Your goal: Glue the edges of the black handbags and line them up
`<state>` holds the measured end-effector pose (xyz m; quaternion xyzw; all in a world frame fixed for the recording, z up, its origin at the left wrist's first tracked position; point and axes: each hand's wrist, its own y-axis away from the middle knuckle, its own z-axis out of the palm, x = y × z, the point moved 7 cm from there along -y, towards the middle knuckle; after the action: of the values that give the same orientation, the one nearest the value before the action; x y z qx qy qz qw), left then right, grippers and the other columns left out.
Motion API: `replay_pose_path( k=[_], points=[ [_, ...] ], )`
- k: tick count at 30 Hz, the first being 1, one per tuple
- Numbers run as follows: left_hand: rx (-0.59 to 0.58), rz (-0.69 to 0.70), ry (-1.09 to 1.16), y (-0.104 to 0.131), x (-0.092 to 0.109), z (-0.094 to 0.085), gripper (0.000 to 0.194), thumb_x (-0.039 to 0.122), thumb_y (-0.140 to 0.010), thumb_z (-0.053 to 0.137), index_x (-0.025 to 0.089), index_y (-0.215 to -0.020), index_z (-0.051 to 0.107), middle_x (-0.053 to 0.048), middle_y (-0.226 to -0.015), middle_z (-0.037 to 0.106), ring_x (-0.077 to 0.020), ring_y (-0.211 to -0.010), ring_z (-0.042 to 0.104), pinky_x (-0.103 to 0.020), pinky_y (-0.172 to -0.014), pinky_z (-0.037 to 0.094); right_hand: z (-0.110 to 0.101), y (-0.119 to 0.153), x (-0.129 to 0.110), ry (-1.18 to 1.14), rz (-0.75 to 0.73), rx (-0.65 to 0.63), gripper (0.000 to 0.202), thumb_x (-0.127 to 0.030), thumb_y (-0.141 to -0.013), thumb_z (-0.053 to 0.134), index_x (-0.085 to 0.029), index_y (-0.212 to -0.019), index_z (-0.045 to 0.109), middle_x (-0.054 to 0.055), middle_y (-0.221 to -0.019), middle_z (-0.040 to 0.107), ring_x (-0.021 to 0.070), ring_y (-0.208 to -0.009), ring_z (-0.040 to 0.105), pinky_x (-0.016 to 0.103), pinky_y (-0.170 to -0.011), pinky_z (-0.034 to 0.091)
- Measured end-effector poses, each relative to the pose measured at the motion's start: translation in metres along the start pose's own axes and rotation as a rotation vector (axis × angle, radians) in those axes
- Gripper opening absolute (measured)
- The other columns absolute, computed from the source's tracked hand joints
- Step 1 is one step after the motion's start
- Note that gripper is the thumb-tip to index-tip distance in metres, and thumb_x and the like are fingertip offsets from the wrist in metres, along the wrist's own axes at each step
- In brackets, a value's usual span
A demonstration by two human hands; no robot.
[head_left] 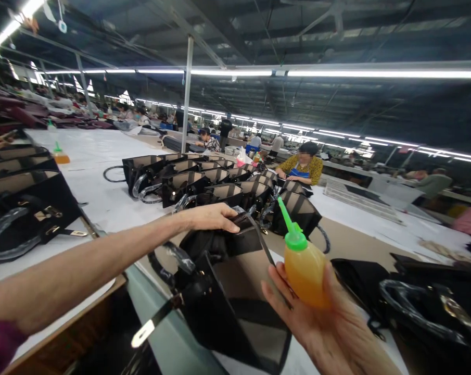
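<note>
A black handbag (pixel 215 302) with a beige lining lies tilted in front of me at the table's edge, its mouth facing right. My left hand (pixel 214 216) grips the bag's far upper edge, thumb on top and fingers hidden behind it. In my right hand (pixel 321 317) is a squeeze bottle (pixel 305 268) of orange-yellow liquid, its green nozzle pointing up and left. Fingertips of that hand are close to the bag's right edge; whether they touch it I cannot tell. A plastic-wrapped handle (pixel 176 258) and a strap with a metal end (pixel 143 333) hang on the bag's left side.
Several similar black bags (pixel 184 185) stand in rows across the table (pixel 90 177). More bags lie at the left (pixel 28 213) and right (pixel 426 307). Another bottle (pixel 61 155) stands at the far left. A co-worker (pixel 303 164) in a yellow top sits across the table.
</note>
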<state>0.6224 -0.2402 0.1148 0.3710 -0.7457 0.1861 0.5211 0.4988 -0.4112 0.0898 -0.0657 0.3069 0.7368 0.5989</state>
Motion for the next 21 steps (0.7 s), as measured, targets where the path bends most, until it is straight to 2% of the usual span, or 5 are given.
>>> replay_pose_path(
  k=[2, 5, 8, 13, 21],
  points=[
    [-0.168, -0.029, -0.265, -0.012, 0.017, 0.005, 0.026, 0.029, -0.064, 0.064, 0.016, -0.087, 0.069, 0.001, -0.077, 0.067, -0.0176, -0.074, 0.058, -0.026, -0.071, 0.044, -0.011, 0.006, -0.001, 0.008, -0.005, 0.080, 0.056, -0.035, -0.054, 0.086, -0.019, -0.102, 0.062, 0.014, -0.106, 0.063, 0.0325, -0.096, 0.060, 0.050, -0.083, 0.049],
    [-0.342, -0.101, -0.591, -0.029, 0.020, 0.021, 0.017, 0.024, -0.056, 0.068, 0.017, -0.071, 0.071, 0.002, -0.062, 0.066, -0.0176, -0.064, 0.056, -0.026, -0.066, 0.043, -0.036, 0.012, -0.014, 0.115, -0.051, 0.157, 0.063, -0.029, -0.048, 0.088, -0.020, -0.103, 0.061, 0.011, -0.110, 0.062, 0.0273, -0.090, 0.063, 0.034, -0.075, 0.056],
    [-0.348, -0.154, -0.715, -0.044, 0.012, 0.039, 0.010, 0.016, -0.043, 0.072, 0.020, -0.049, 0.064, 0.003, -0.046, 0.057, -0.0155, -0.053, 0.050, -0.026, -0.062, 0.041, -0.069, 0.013, -0.037, 0.345, -0.153, 0.172, 0.061, -0.030, -0.055, 0.085, -0.020, -0.109, 0.057, 0.010, -0.107, 0.063, 0.0240, -0.088, 0.064, 0.026, -0.068, 0.056],
    [-0.367, -0.204, -0.758, -0.064, -0.010, 0.068, 0.021, 0.010, -0.038, 0.071, 0.022, -0.034, 0.054, 0.004, -0.034, 0.048, -0.0141, -0.043, 0.043, -0.027, -0.057, 0.039, -0.108, 0.011, -0.075, 0.713, -0.450, 0.179, 0.070, -0.036, -0.058, 0.082, -0.024, -0.117, 0.046, 0.005, -0.105, 0.062, 0.0229, -0.092, 0.060, 0.027, -0.074, 0.054],
    [-0.401, -0.261, -0.712, -0.099, -0.052, 0.077, 0.020, 0.016, -0.032, 0.077, 0.024, -0.042, 0.063, 0.004, -0.037, 0.054, -0.0132, -0.044, 0.047, -0.024, -0.054, 0.039, -0.109, 0.004, -0.069, 1.105, -0.674, 0.228, 0.072, -0.045, -0.058, 0.077, -0.023, -0.119, 0.046, 0.004, -0.108, 0.057, 0.0245, -0.093, 0.056, 0.028, -0.082, 0.046]
  ],
)
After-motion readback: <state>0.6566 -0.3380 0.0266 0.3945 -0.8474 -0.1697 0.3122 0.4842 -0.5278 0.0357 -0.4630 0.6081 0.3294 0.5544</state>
